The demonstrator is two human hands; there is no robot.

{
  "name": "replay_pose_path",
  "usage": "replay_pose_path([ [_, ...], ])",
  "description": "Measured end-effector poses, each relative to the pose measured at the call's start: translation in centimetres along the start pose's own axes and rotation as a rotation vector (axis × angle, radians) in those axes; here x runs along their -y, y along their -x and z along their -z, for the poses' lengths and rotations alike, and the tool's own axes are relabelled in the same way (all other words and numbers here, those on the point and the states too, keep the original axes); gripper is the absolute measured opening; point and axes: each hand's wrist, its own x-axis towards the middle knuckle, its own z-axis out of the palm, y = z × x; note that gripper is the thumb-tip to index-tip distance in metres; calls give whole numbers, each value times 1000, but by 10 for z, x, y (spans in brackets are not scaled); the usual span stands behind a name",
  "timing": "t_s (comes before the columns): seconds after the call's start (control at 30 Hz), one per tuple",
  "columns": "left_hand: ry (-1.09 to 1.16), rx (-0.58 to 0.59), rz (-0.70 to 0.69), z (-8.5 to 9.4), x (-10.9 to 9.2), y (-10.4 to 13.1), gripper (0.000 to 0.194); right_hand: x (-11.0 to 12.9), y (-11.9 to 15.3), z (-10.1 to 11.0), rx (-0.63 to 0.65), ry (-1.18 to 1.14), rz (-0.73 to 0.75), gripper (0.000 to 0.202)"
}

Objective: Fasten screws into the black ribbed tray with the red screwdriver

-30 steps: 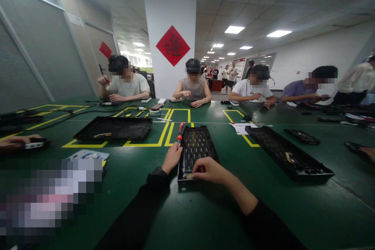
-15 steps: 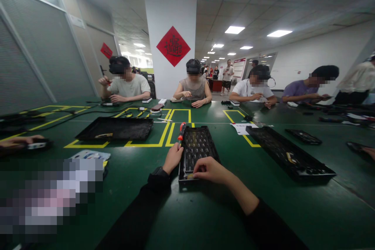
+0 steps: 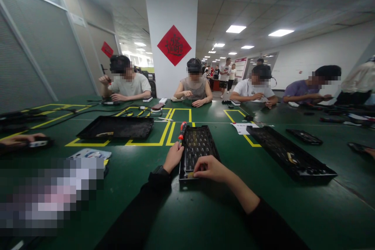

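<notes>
A narrow black open case (image 3: 202, 140) lies lengthwise in front of me, with rows of small shiny pieces inside. At its left edge, my left hand (image 3: 173, 158) is closed around a screwdriver (image 3: 182, 131) whose red and black handle points away from me. My right hand (image 3: 209, 168) reaches over the near end of the case, its fingers pinched together beside a small yellowish part (image 3: 190, 174). Whatever the right fingertips hold, if anything, is hidden.
Another black case (image 3: 115, 128) lies at left, and a long one (image 3: 293, 156) at right beside a white paper (image 3: 244, 128). Black cables (image 3: 70, 116) cross the table's left side. Co-workers sit opposite; another person's hand (image 3: 25, 140) is at far left.
Both my hands and the case stay almost where they were. Behind, a standing person has shifted slightly left and another has come into view beside them.
</notes>
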Motion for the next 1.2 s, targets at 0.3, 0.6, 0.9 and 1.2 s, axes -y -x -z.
replay_pose_path([
  [0.3, -4, -2, -16, 2, -3, 0, 18, 0, -1, 0, 18, -1, -6, 21],
  [0.6, -9, -9, -5, 0, -2, -1, 20, 2, 0, 0, -12, 11, -14, 22],
  [0.9, 17, -1, 1, 2, -6, 1, 18, 1, 1, -2, -14, -11, -35, 25],
  [1.2, -14, -3, -4, 2, -6, 0, 18, 1, 0, -1, 11, 61, 0, 24],
])
